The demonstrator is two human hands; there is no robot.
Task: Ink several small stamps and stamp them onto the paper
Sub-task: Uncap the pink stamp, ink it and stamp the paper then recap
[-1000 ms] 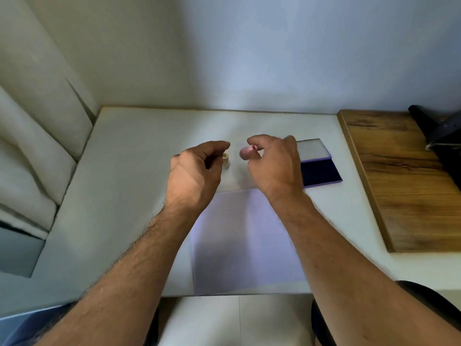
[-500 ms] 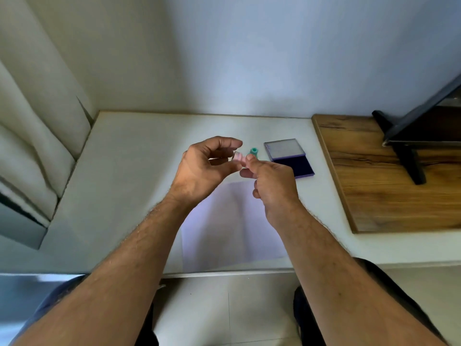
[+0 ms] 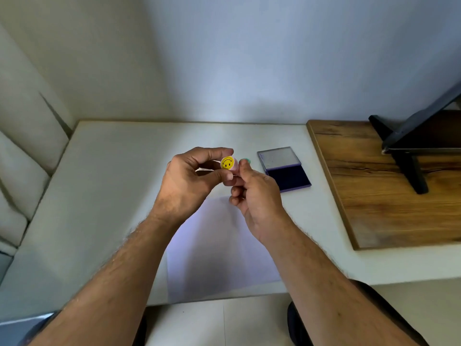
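Both hands hold one small pink stamp [image 3: 227,163] above the white paper [image 3: 219,248]; its yellow smiley end faces me. My left hand [image 3: 189,181] pinches it between thumb and forefinger. My right hand [image 3: 254,193] pinches its other side with curled fingers. A green stamp [image 3: 246,160] peeks out on the table just behind my right fingertips. The open ink pad [image 3: 289,177] with its dark blue pad and raised lid lies to the right of my hands.
The white table [image 3: 112,196] ends at a wall behind and a cushioned seat [image 3: 25,136] on the left. A wooden board [image 3: 379,186] on the right carries a black stand [image 3: 409,156].
The pink stamp has been turned so its smiley end faces me, and both hands have risen slightly. The camera has tilted, so the table sits lower in view.
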